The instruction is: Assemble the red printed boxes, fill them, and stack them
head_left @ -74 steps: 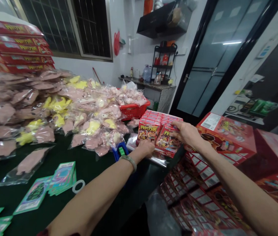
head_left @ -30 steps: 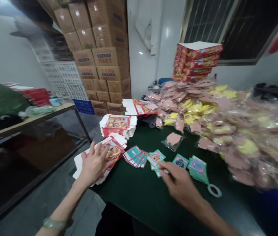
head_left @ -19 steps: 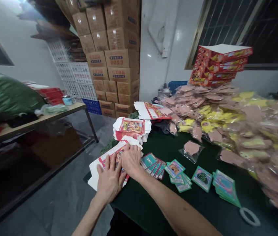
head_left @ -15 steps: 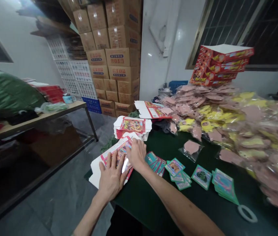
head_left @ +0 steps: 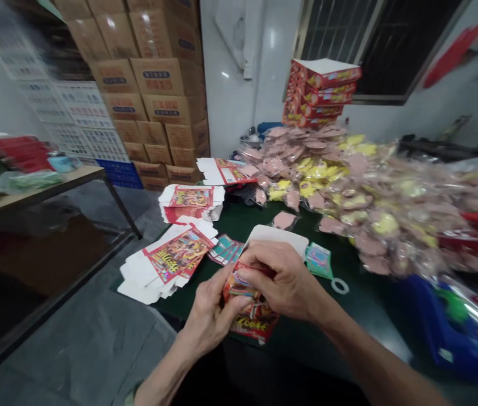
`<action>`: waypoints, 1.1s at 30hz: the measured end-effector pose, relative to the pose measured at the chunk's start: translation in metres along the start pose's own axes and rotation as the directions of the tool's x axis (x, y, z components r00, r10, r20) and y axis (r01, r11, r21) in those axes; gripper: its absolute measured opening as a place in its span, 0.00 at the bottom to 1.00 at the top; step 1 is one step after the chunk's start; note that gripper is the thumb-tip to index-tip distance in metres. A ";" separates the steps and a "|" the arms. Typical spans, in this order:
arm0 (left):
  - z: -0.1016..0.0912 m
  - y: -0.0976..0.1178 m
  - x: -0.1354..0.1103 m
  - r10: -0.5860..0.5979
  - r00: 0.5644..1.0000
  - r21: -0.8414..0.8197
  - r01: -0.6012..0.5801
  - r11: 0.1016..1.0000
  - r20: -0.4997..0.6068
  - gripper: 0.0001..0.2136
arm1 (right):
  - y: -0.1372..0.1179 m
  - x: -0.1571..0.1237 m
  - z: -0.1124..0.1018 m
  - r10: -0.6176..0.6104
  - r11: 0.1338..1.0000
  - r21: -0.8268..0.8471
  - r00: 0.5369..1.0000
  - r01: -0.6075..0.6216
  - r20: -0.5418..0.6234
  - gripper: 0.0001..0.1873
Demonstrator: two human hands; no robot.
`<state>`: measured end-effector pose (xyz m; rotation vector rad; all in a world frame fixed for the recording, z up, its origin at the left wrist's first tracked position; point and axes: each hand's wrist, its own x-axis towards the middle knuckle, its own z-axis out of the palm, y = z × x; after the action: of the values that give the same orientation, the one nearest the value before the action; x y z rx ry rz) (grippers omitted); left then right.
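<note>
Both my hands grip a red printed carton (head_left: 253, 324) above the near side of the dark green table. My left hand (head_left: 211, 313) is closed on its left edge, thumb across the front. My right hand (head_left: 285, 279) pinches its upper part, fingers bent over the top. A white flap (head_left: 279, 234) sticks out behind my right hand. To the left lies a fanned stack of flat printed cartons (head_left: 182, 254). Trading cards (head_left: 227, 249) lie just behind my hands, and more green-edged cards (head_left: 319, 260) are to the right, partly hidden by my right hand.
A white ring (head_left: 340, 286) lies right of the cards. At the right edge stands a blue tape dispenser (head_left: 446, 332). Bagged pink and yellow pieces (head_left: 327, 186) are heaped behind, below stacked red boxes (head_left: 321, 93). More flat cartons (head_left: 192, 197) lie at the table's far left.
My hands have left the flat carton stack and moved right, now gripping a carton between them. The view has turned right, bringing the blue tape dispenser into sight.
</note>
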<state>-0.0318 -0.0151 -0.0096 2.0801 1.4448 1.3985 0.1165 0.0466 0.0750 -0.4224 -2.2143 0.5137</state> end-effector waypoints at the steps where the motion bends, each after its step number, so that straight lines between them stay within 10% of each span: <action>1: 0.009 0.010 0.002 -0.064 0.994 -0.136 0.076 0.988 0.086 0.12 | -0.001 -0.008 -0.009 -0.018 1.000 -0.014 1.000 0.018 -0.003 0.08; 4: 0.032 0.029 0.011 -0.269 0.946 -0.420 0.322 0.849 0.182 0.10 | -0.001 -0.033 -0.031 -0.093 0.976 -0.212 0.974 0.048 -0.205 0.05; 7: 0.048 0.023 0.020 -0.413 0.910 -0.535 0.364 0.762 0.033 0.12 | 0.000 -0.064 -0.042 -0.164 0.897 -0.424 0.800 -0.122 -0.577 0.12; 10: 0.061 0.002 0.023 -0.384 0.919 -0.477 0.299 0.826 -0.088 0.11 | 0.014 -0.093 -0.037 0.003 0.910 -0.275 0.669 -0.310 -0.744 0.11; 15: 0.073 -0.022 0.014 -0.297 0.953 -0.411 0.245 0.878 -0.066 0.10 | 0.054 -0.116 -0.005 0.293 0.942 0.046 0.746 -0.333 -0.598 0.15; 23: 0.069 -0.009 0.013 -0.179 0.970 -0.414 0.098 0.905 -0.162 0.26 | 0.049 -0.120 -0.004 -0.030 0.942 -0.301 0.859 -0.146 -0.511 0.21; 33: 0.080 -0.009 0.020 0.116 0.868 -0.122 -0.198 0.973 -0.484 0.30 | 0.038 -0.111 -0.011 0.020 0.941 -0.274 0.843 -0.197 -0.537 0.15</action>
<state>0.0287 0.0294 -0.0448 1.8609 1.2693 2.1342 0.1984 0.0307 -0.0080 -0.7686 -1.7331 0.0664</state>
